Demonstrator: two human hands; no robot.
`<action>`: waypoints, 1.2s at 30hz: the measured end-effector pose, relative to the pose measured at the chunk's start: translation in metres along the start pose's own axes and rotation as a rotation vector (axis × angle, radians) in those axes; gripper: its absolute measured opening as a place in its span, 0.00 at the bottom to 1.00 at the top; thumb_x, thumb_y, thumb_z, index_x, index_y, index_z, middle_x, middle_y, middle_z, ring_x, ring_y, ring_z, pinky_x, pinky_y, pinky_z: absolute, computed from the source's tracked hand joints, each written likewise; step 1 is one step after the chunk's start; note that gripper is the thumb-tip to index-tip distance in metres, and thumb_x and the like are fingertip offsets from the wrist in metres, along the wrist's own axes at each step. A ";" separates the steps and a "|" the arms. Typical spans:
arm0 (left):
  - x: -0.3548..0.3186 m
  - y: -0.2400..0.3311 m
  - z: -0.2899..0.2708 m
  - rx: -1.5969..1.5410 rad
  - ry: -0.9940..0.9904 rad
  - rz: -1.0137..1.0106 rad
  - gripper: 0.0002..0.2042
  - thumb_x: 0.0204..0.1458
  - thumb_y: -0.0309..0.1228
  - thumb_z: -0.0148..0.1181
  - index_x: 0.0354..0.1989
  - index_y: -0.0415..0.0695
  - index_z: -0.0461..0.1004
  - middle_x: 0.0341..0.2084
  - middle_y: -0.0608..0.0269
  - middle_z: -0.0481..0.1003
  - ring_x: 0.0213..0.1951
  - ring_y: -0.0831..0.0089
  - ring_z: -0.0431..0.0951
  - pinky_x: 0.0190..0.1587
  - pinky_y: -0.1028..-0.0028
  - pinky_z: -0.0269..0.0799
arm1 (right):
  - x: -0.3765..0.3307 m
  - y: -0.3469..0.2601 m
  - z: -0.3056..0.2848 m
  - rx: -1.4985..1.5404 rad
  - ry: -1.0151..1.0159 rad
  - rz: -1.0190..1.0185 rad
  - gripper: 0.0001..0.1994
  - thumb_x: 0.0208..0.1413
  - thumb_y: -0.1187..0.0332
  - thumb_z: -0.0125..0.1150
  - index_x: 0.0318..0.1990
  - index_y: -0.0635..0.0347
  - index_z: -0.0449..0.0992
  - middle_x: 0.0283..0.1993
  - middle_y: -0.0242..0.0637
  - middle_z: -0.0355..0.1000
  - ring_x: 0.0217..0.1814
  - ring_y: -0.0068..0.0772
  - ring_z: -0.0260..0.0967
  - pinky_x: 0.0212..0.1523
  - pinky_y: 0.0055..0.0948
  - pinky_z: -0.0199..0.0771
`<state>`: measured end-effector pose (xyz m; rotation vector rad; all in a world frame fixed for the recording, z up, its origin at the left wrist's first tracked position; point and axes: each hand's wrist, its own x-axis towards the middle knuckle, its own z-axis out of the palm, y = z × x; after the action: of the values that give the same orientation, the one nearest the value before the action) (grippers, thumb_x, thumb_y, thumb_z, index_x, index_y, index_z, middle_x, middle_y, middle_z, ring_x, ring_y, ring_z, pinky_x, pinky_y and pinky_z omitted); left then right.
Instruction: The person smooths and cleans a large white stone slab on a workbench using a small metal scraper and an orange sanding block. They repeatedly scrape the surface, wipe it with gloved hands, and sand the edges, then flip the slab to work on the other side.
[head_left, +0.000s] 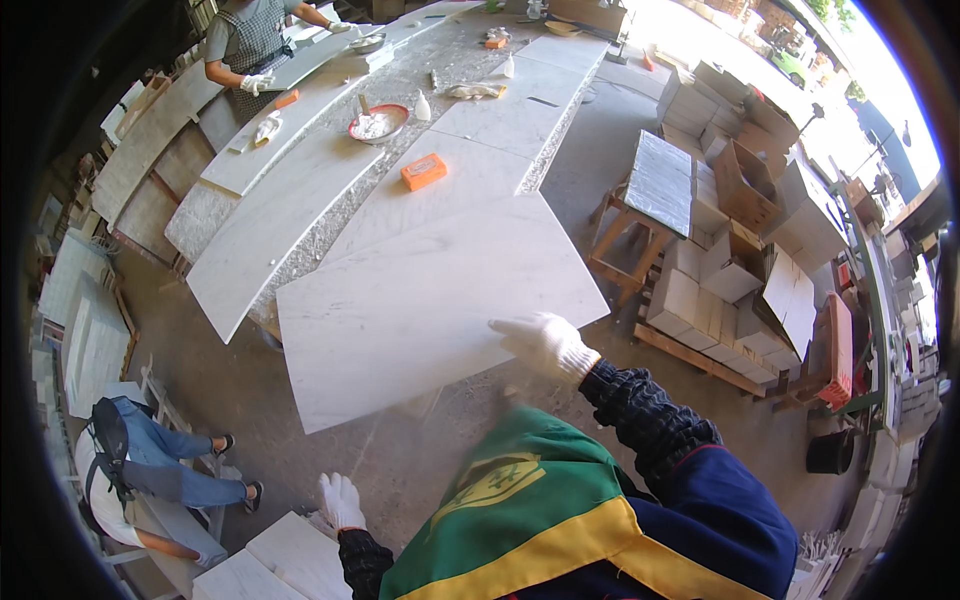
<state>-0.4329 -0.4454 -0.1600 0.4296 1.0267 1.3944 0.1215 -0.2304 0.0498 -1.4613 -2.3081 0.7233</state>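
A large white marble slab (430, 290) lies at a slant in front of me, its near part sticking out past the work surface. My right hand (545, 343), in a white knitted glove, rests on top of it near the close edge, with the fingers stretched out to the left. Low on the left, my left hand (342, 502) is also gloved in white. Its fingers are extended and nothing shows in them. Beside it is a stack of pale slabs (270, 560). An orange block (424, 172) sits on another slab just beyond the large one.
Farther along the table stand a red-rimmed bowl of white powder (378, 124) and a white bottle (422, 105). A gloved person (255, 60) works across the table; another person (150, 460) sits at lower left. Cardboard boxes (750, 190) and a wooden stool (640, 210) stand right.
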 end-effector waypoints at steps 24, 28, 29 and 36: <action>0.155 0.077 0.309 2.029 0.420 0.419 0.25 0.69 0.42 0.49 0.70 0.46 0.68 0.72 0.47 0.62 0.75 0.42 0.55 0.78 0.45 0.41 | 0.172 0.152 -0.061 -0.355 0.149 0.187 0.36 0.67 0.48 0.56 0.74 0.62 0.60 0.79 0.53 0.53 0.84 0.56 0.43 0.82 0.60 0.34; 0.154 0.079 0.313 1.996 0.430 0.417 0.24 0.67 0.42 0.50 0.67 0.44 0.71 0.70 0.44 0.64 0.74 0.39 0.56 0.77 0.42 0.41 | 0.189 0.145 -0.054 -0.388 0.079 -0.209 0.36 0.66 0.48 0.58 0.75 0.59 0.60 0.79 0.51 0.55 0.83 0.59 0.45 0.81 0.63 0.40; 0.154 0.080 0.314 1.992 0.429 0.405 0.24 0.67 0.42 0.50 0.67 0.44 0.71 0.70 0.44 0.64 0.74 0.39 0.56 0.77 0.42 0.41 | 0.194 0.145 -0.054 -0.364 0.074 -0.213 0.36 0.66 0.47 0.58 0.75 0.58 0.60 0.79 0.51 0.55 0.83 0.59 0.45 0.81 0.63 0.40; 0.148 0.080 0.315 1.995 0.440 0.337 0.24 0.67 0.41 0.50 0.66 0.43 0.71 0.71 0.44 0.63 0.75 0.41 0.54 0.78 0.43 0.39 | 0.217 0.140 -0.047 -0.365 0.021 -0.232 0.38 0.65 0.40 0.53 0.75 0.56 0.61 0.79 0.47 0.56 0.84 0.53 0.46 0.82 0.60 0.38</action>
<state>-0.2524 -0.1950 0.0197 1.7849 2.5832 0.1930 0.1563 0.0266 0.0076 -1.2921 -2.6352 0.2295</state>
